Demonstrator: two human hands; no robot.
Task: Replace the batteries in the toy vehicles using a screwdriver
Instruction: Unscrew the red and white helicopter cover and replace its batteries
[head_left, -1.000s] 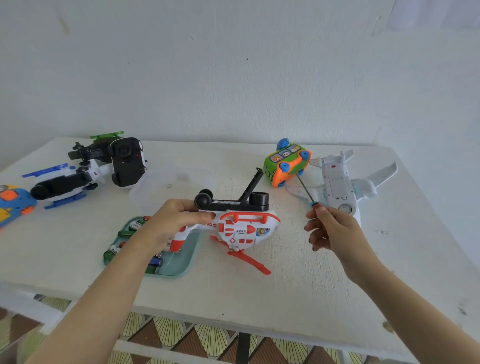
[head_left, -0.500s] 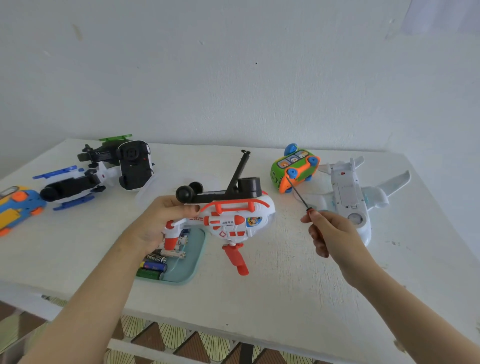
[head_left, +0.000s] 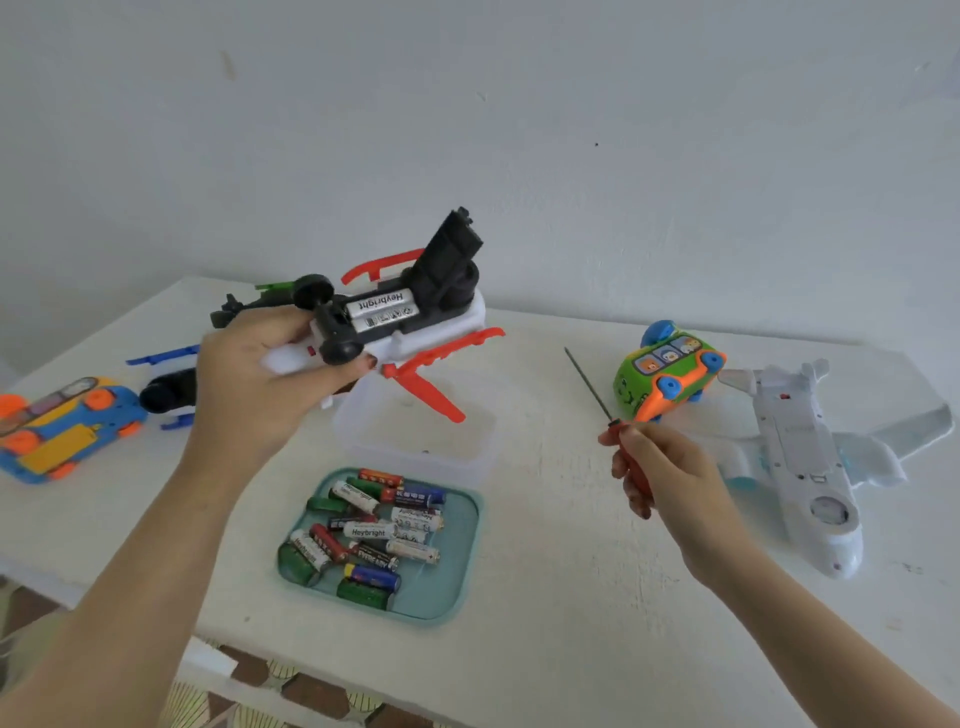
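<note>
Left hand (head_left: 260, 374) is wrapped around the tail of the helicopter (head_left: 415, 332), holding it belly-up above the table (head_left: 571, 623). The hatch is open and two white cells (head_left: 382, 306) sit inside. Right hand (head_left: 670, 473) is clamped on the screwdriver (head_left: 592, 387), tip pointing up-left and well apart from the helicopter. Under the helicopter there's a clear box (head_left: 415, 436), and in front of that a teal tray (head_left: 454, 571) full of loose batteries (head_left: 374, 530). A green bus (head_left: 665, 369) and a white plane (head_left: 800, 457) lie to the right, with the bus just behind the right hand. On the left, a blue car (head_left: 62, 431) is cut off by the frame edge. The left hand blocks most of a black-and-blue toy (head_left: 166, 389) and another with a green bit (head_left: 244, 306). Most of the screwdriver handle is buried in the fist, and I can't make out what's in the box.
</note>
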